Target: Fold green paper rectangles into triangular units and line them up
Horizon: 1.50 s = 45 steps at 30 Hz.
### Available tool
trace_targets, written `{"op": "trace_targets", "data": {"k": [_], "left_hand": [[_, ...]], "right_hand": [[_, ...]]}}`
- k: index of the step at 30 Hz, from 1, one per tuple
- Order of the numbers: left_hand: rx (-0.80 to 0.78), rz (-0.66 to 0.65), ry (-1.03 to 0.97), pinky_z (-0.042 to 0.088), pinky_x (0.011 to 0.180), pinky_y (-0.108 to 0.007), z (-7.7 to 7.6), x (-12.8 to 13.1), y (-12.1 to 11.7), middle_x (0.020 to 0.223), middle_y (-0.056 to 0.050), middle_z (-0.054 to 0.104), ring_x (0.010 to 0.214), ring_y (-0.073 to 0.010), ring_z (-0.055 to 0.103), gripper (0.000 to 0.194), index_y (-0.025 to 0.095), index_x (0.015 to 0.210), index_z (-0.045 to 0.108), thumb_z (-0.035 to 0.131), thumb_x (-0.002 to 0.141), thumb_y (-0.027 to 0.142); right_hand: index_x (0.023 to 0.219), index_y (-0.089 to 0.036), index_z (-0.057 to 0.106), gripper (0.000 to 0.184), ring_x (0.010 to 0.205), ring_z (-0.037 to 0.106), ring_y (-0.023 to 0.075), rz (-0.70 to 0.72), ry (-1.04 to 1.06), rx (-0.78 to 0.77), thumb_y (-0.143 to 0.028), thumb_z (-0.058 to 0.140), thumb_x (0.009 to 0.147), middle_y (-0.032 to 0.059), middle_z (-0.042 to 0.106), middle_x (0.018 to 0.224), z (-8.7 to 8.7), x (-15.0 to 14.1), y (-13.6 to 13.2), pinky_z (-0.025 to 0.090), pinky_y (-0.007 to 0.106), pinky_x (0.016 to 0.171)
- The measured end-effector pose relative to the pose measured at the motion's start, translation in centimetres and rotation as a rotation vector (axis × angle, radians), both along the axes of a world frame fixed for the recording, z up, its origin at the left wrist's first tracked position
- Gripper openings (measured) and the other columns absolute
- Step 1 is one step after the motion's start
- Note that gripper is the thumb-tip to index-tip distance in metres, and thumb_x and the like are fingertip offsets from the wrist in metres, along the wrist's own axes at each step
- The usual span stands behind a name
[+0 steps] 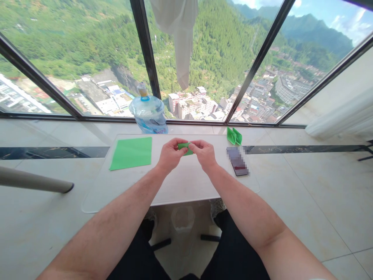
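Note:
A small folded piece of green paper (184, 147) is pinched between both hands above the middle of a white table (180, 186). My left hand (170, 154) grips its left end with thumb and fingers closed. My right hand (204, 152) grips its right end the same way. A flat stack of green paper sheets (131, 153) lies on the table to the left of my hands. Two finished folded green pieces (234, 135) stand at the table's far right corner.
A phone (237, 161) lies on the table right of my hands. A large clear water jug (149, 113) stands behind the table by the window frame (145, 54). A grey tube (35, 181) juts in from the left. White cloth (180, 35) hangs above.

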<state>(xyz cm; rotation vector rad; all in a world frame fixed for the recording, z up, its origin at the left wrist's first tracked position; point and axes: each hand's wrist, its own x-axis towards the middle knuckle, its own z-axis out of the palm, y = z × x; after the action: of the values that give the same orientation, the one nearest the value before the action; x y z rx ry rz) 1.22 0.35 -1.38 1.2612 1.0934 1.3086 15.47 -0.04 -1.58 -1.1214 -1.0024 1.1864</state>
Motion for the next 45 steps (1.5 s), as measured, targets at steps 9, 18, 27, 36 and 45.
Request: {"op": "trace_targets", "data": {"k": [9, 18, 27, 36, 45], "left_hand": [[-0.069, -0.075, 0.020, 0.053, 0.064, -0.030, 0.1, 0.0, -0.2, 0.070, 0.000, 0.071, 0.064, -0.0152, 0.065, 0.042, 0.017, 0.097, 0.070, 0.086, 0.062, 0.033], [-0.182, -0.165, 0.049, 0.055, 0.066, -0.033, 0.0, 0.0, -0.3, 0.069, -0.005, 0.074, 0.069, -0.0209, 0.072, 0.033, 0.015, 0.089, 0.066, 0.082, 0.063, 0.027], [-0.252, -0.148, 0.077, 0.057, 0.065, -0.033, -0.6, 0.0, -0.1, 0.066, -0.006, 0.073, 0.069, -0.0225, 0.074, 0.026, 0.015, 0.079, 0.067, 0.083, 0.061, 0.026], [-0.321, -0.127, 0.059, 0.056, 0.061, -0.033, -0.7, 0.1, -0.1, 0.063, -0.005, 0.071, 0.064, -0.0233, 0.073, 0.029, 0.015, 0.073, 0.065, 0.086, 0.057, 0.027], [-0.366, -0.212, 0.130, 0.055, 0.060, -0.031, -0.3, -0.1, -0.7, 0.069, -0.008, 0.073, 0.068, -0.0219, 0.073, 0.028, 0.015, 0.074, 0.068, 0.084, 0.063, 0.034]], "right_hand": [[0.078, -0.020, 0.075, 0.021, 0.071, 0.067, 0.0193, -0.017, -0.111, 0.020, -0.038, 0.077, 0.068, 0.0021, 0.074, 0.073, 0.0, 0.5, 0.3, 0.054, 0.033, 0.069], [0.081, -0.017, 0.075, 0.030, 0.068, 0.063, 0.0174, 0.059, -0.018, -0.069, -0.043, 0.080, 0.065, 0.0027, 0.072, 0.074, 0.2, 1.3, 0.9, 0.052, 0.031, 0.064], [0.078, -0.018, 0.078, 0.027, 0.068, 0.062, 0.0164, -0.006, -0.157, -0.049, -0.043, 0.078, 0.067, 0.0017, 0.072, 0.071, 0.4, 1.6, 1.2, 0.049, 0.030, 0.065], [0.076, -0.018, 0.078, 0.024, 0.069, 0.064, 0.0174, 0.022, -0.207, -0.018, -0.041, 0.075, 0.069, 0.0021, 0.074, 0.072, 0.2, 1.6, 1.0, 0.049, 0.030, 0.066], [0.071, -0.019, 0.075, 0.020, 0.064, 0.062, 0.0170, 0.028, -0.305, 0.020, -0.038, 0.074, 0.069, 0.0014, 0.071, 0.066, 0.1, 2.0, 1.5, 0.047, 0.030, 0.060]]}}
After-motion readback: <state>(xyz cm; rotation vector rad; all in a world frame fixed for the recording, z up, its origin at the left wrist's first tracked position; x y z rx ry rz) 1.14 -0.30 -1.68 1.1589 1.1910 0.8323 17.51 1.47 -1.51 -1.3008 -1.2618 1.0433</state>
